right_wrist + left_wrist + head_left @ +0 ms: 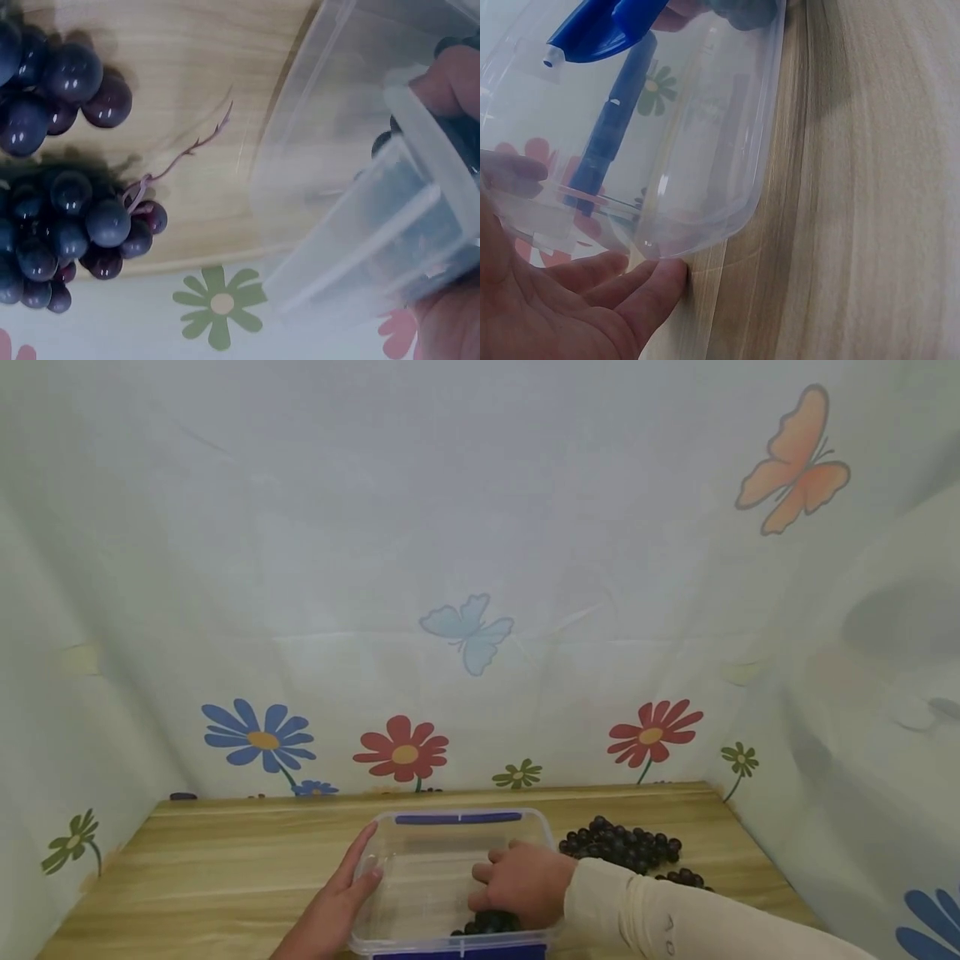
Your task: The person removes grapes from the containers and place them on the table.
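Observation:
A clear plastic container (420,868) with blue clips stands on the wooden table. My left hand (341,893) holds its left side, the thumb over the rim and the other fingers along the outside; in the left wrist view, fingertips (664,289) touch a lower corner. Inside the container's right part, my right hand (525,881) has its fingers curled over a bunch of dark grapes (491,922), which lies low near the front wall. The hand hides part of that bunch. The container wall covers much of the right hand in the right wrist view.
Right of the container, a bunch of dark grapes (622,845) lies on the table (247,860), with another bunch (684,878) partly behind the right sleeve (675,910). A bare stem (187,150) sticks out from one bunch. A flower-printed curtain (480,710) encloses the table.

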Demonstrator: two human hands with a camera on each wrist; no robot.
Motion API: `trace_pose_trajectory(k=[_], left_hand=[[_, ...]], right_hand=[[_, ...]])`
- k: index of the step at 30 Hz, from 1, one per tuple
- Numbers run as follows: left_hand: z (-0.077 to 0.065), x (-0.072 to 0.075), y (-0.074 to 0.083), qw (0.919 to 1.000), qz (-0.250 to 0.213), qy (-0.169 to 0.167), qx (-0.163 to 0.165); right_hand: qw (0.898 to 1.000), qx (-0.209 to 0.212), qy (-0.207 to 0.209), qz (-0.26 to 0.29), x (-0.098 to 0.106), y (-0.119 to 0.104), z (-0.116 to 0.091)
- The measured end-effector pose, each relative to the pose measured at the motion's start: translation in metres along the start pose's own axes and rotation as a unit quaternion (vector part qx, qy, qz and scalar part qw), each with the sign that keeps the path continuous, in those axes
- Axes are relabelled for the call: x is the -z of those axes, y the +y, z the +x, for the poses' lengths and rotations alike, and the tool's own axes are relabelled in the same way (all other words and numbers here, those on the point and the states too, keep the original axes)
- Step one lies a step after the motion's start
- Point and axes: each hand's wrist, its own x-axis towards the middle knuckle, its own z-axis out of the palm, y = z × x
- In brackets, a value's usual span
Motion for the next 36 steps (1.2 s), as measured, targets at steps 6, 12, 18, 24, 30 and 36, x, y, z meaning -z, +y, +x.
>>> trace_pose_trajectory(k=[6,12,18,24,30,36], left_hand=[[0.000,0.000,0.002,1.0000,0.002,0.000,-0.002],[0.002,0.000,0.003,0.9999,0.008,-0.001,0.010],[0.003,0.000,0.005,0.9998,0.004,-0.005,0.019],[0.001,-0.001,0.004,0.9999,-0.013,-0.007,0.002],[0.000,-0.001,0.002,0.9999,-0.006,-0.003,-0.010],[0.000,-0.001,0.000,0.9999,0.003,0.000,-0.015]], right_hand=[[0.999,-0.022,0.008,-0.039,0.006,0.003,-0.006],[0.999,-0.035,-0.006,-0.038,0.013,0.003,-0.010],[0.997,-0.036,-0.004,-0.066,0.022,0.005,-0.014],[0.993,-0.051,-0.010,-0.102,0.030,0.005,-0.018],[0.993,-0.066,-0.032,-0.090,0.042,0.006,-0.021],[0.992,-0.084,-0.051,-0.084,0.057,0.007,-0.027]])
